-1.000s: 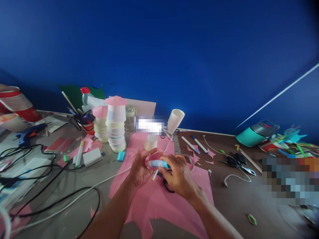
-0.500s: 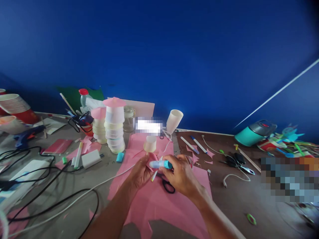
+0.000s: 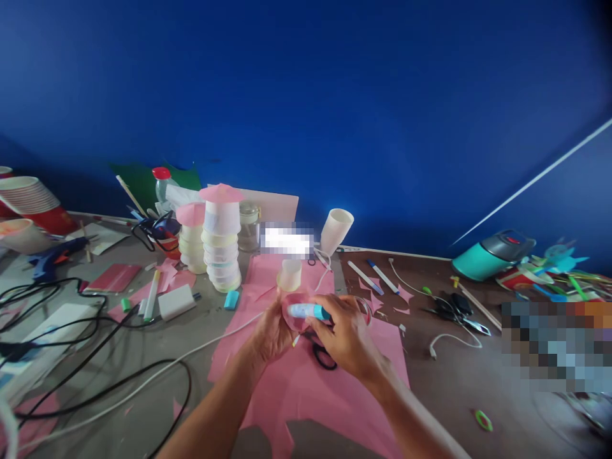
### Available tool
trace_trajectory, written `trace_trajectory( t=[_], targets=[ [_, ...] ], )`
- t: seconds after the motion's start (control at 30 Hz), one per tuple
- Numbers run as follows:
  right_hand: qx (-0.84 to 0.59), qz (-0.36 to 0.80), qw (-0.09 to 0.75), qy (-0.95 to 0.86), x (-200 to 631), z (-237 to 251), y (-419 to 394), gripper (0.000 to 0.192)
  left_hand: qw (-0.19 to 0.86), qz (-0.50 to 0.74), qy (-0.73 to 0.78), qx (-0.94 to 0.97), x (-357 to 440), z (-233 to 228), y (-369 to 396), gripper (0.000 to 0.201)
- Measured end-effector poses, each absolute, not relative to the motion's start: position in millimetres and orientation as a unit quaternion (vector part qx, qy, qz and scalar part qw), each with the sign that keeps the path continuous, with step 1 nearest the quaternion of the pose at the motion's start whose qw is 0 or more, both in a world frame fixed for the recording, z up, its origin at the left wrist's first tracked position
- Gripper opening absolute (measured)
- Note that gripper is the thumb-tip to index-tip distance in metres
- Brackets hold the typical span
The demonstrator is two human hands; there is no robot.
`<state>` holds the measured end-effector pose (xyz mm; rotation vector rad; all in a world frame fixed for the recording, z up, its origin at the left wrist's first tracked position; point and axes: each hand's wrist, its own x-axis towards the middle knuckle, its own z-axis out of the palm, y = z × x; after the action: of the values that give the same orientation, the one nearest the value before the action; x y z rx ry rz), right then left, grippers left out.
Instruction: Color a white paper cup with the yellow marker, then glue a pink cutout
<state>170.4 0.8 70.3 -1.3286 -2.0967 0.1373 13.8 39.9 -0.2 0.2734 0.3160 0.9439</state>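
My right hand (image 3: 342,325) is closed around the blue base of a glue stick (image 3: 302,310), which lies sideways. Its tip end points at a small pink paper piece (image 3: 291,298) that my left hand (image 3: 273,329) pinches by its edge. Whether the glue touches the paper cannot be made out. Beneath both hands spreads a large pink paper sheet (image 3: 325,401). Black-handled scissors (image 3: 325,357) lie on it, partly hidden by my right hand. Just beyond my fingers stands a small white paper cup (image 3: 289,275). A blue cap (image 3: 231,299) rests left of the sheet.
Two stacked-cup towers (image 3: 221,248) with pink paper tops stand at the back left. A white cup (image 3: 337,231) leans behind the sheet. Markers (image 3: 366,278) and pink scraps lie to the right, near a teal flask (image 3: 488,256). Black cables (image 3: 119,395) cross the left side.
The glue stick has shifted slightly over the small pink paper, and my left hand has turned a little. The view has moved slightly; other things stay in place.
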Motion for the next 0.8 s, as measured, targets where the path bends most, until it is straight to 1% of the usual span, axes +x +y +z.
trace_trajectory(
  t=[0.1,0.2,0.23,0.33,0.43,0.5,0.57,0.6,0.7,0.8],
  targets=[
    [-0.492,0.05,0.309,-0.812,165,66,-1,0.014,0.874,0.442,0.159,0.125,13,2,39,0.051],
    [-0.506,0.021,0.299,-0.809,160,61,-2,0.004,0.871,0.448,0.163,0.114,12,5,38,0.053],
    [-0.519,0.009,0.297,-0.801,159,58,-3,0.004,0.869,0.453,0.164,0.11,13,6,38,0.054],
    [-0.565,-0.014,0.286,-0.774,159,52,-1,0.016,0.862,0.467,0.168,0.105,14,7,37,0.057],
    [-0.599,-0.02,0.26,-0.757,161,50,1,0.021,0.857,0.47,0.186,0.1,15,8,36,0.054],
    [-0.589,-0.008,0.261,-0.765,162,52,2,0.016,0.857,0.469,0.186,0.105,15,8,36,0.054],
    [-0.546,0.019,0.28,-0.789,163,58,2,0.005,0.856,0.471,0.177,0.118,13,7,37,0.054],
    [-0.521,0.034,0.29,-0.802,164,60,1,0.008,0.855,0.473,0.174,0.124,13,7,37,0.055],
    [-0.483,0.061,0.297,-0.822,165,67,0,0.027,0.854,0.472,0.174,0.134,12,8,36,0.057],
    [-0.472,0.063,0.295,-0.828,166,70,0,0.033,0.862,0.458,0.162,0.146,13,11,34,0.062]
  ],
)
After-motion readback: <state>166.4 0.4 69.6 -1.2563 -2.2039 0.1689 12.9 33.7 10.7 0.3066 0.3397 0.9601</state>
